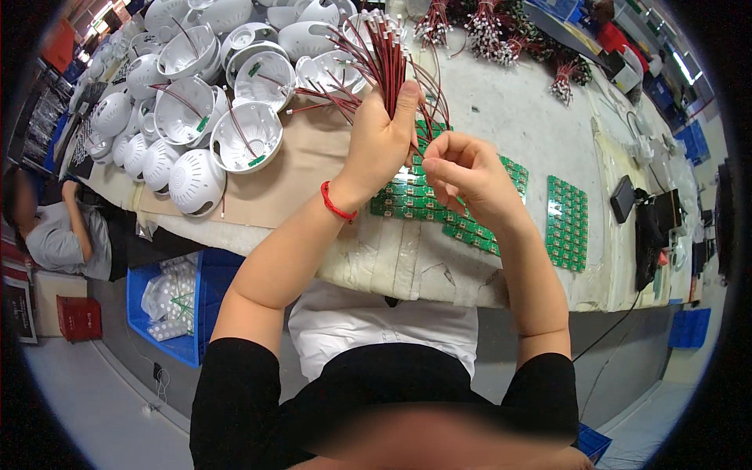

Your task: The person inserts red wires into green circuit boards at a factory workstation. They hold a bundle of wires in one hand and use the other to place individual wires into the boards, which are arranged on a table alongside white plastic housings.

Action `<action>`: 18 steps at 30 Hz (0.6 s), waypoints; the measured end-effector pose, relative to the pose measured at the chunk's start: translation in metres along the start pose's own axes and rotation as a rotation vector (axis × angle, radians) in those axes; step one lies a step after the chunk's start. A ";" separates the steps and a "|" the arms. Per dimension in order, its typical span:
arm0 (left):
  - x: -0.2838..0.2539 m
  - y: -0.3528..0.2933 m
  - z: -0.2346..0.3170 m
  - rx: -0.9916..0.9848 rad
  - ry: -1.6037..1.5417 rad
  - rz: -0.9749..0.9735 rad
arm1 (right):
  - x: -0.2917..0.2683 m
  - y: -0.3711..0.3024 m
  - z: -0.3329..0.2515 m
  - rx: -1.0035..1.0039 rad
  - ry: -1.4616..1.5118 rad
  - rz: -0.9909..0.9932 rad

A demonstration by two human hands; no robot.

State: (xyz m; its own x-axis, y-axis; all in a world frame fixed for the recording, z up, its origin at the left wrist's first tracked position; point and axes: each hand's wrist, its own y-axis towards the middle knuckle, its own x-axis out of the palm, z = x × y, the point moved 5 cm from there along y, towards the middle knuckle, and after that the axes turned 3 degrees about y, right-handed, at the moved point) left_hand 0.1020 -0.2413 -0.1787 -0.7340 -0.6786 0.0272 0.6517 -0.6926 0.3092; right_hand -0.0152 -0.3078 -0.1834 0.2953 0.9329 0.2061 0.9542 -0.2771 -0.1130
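Observation:
My left hand is closed round a thick bundle of dark red and black wires with small white plugs at their upper ends. Some wires fan out to the left of the fist, and a few droop on its right side. Close by, my right hand pinches with thumb and forefinger at a thin wire below the bundle; its far end is hidden by the fingers. Beneath both hands lie panels of small green circuit boards, partly covered by the hands. A separate green panel lies further right.
White rounded plastic housings crowd the table's left side, some with wires inside. More wire bundles lie at the far edge. A black device sits at right. Below left stands a blue bin; another person sits beyond it.

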 end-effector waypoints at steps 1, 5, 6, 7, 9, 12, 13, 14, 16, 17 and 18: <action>0.001 0.000 0.000 0.004 0.008 -0.001 | 0.002 0.000 0.001 0.025 0.050 -0.025; 0.002 -0.002 0.007 -0.007 -0.006 -0.020 | 0.011 -0.001 0.004 0.188 0.251 -0.110; 0.002 -0.003 0.008 -0.015 -0.021 -0.029 | 0.010 -0.001 0.004 0.187 0.285 -0.132; 0.002 -0.003 0.008 -0.010 -0.009 -0.035 | 0.009 0.000 0.005 0.186 0.320 -0.154; 0.003 -0.002 0.009 0.001 0.016 -0.049 | 0.007 0.001 0.009 0.207 0.339 -0.140; 0.007 -0.003 0.012 0.022 -0.017 -0.072 | 0.003 0.004 0.016 0.195 0.389 -0.128; 0.005 -0.002 0.011 0.014 -0.028 -0.070 | 0.002 0.004 0.017 0.184 0.410 -0.126; 0.003 -0.001 0.009 0.006 -0.040 -0.068 | 0.000 0.003 0.012 0.129 0.428 -0.095; -0.001 -0.001 0.012 -0.090 -0.161 -0.037 | -0.007 -0.001 -0.001 0.020 0.467 -0.036; -0.006 0.001 0.011 -0.095 -0.199 -0.027 | -0.011 -0.002 -0.006 -0.049 0.479 -0.041; -0.013 0.005 0.011 -0.098 -0.239 -0.016 | -0.016 -0.003 -0.013 -0.120 0.488 -0.047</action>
State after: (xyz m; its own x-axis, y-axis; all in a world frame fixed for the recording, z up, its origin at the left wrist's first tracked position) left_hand 0.1125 -0.2336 -0.1665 -0.7612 -0.5981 0.2506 0.6463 -0.7311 0.2186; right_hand -0.0222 -0.3246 -0.1736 0.2128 0.7369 0.6416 0.9574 -0.2883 0.0136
